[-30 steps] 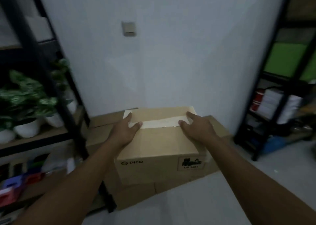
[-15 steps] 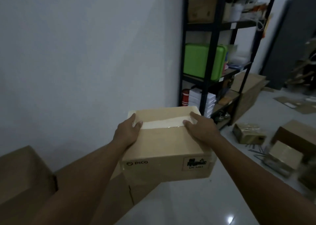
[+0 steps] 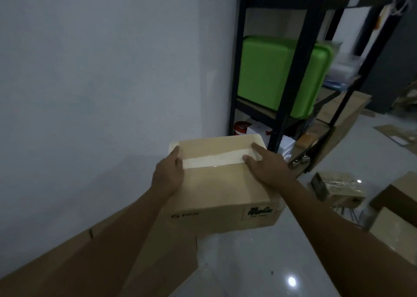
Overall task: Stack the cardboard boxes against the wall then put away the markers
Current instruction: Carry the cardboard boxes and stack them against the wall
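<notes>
The taped cardboard box [image 3: 222, 184], printed with a PICO logo and a label on its near side, is held in front of the white wall [image 3: 101, 82], above a larger cardboard box [image 3: 126, 258] lying below by that wall. The left hand [image 3: 168, 175] has its grip clasped on the box's left edge, the right hand [image 3: 265, 168] on its right edge, thumbs on top. Just behind stands a black shelf rack [image 3: 291, 75] carrying a green case [image 3: 268, 71]. More small boxes [image 3: 338, 188] lie on the floor [image 3: 259, 263] to the right.
</notes>
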